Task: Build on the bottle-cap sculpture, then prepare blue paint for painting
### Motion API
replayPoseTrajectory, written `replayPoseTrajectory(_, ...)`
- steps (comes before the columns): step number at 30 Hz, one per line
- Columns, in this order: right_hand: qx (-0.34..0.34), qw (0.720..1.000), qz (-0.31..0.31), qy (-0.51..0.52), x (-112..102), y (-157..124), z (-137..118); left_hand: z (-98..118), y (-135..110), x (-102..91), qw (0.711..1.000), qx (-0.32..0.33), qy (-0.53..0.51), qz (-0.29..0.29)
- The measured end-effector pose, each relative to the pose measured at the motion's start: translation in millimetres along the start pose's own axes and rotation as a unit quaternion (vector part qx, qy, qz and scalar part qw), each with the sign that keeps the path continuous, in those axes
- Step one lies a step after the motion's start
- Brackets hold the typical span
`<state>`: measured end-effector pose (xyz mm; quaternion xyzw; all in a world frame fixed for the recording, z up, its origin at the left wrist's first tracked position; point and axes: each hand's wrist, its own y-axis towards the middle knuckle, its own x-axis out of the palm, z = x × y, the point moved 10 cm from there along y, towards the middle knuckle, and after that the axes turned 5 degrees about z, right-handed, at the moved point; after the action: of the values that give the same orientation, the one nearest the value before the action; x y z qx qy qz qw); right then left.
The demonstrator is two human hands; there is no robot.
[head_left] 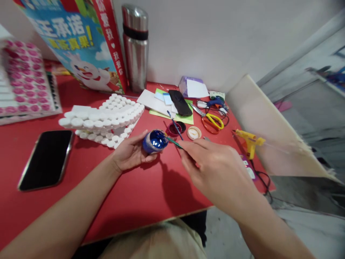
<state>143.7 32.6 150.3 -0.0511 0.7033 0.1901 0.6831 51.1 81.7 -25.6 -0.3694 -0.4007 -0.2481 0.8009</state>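
Observation:
My left hand [134, 153] is wrapped round a small jar of blue paint [152, 146], held tilted toward me just above the table. In my right hand [207, 158] a green-handled paintbrush [174, 142] is pinched, its tip at the jar's right rim. Whether the bristles touch the paint, I cannot make out. Behind the jar, a blue paintbrush [175, 126] leans across an open jar of dark red paint [172, 130]. Left of these sits a white structure of rounded pieces [107, 117].
On the red table [129, 201] lie a large phone [47, 160], a second phone [180, 102] on papers, a pale lid [194, 133], scissors [212, 123] and a yellow glue gun [248, 140]. A steel flask [136, 54] and a printed box [81, 43] stand behind.

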Motion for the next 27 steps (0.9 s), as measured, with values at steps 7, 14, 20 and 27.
replayPoseTrajectory(7, 0.024, 0.998, -0.049, 0.040, 1, 6, 7, 0, 1, -1.7, 1.000, 0.007, 0.022, -0.005)
replayPoseTrajectory(14, 0.006, 0.998, -0.050, 0.041, 3, 10, 3, -2, 0, -3.8, 1.000, -0.003, 0.022, 0.010)
replayPoseTrajectory(20, 0.015, 0.994, -0.092, 0.048, 10, 15, 4, -4, 0, -6.3, 1.000, -0.011, 0.017, 0.014)
replayPoseTrajectory(27, -0.002, 0.992, -0.126, 0.013, 18, 14, -1, -6, 0, -0.7, 1.000, -0.021, 0.016, -0.008)
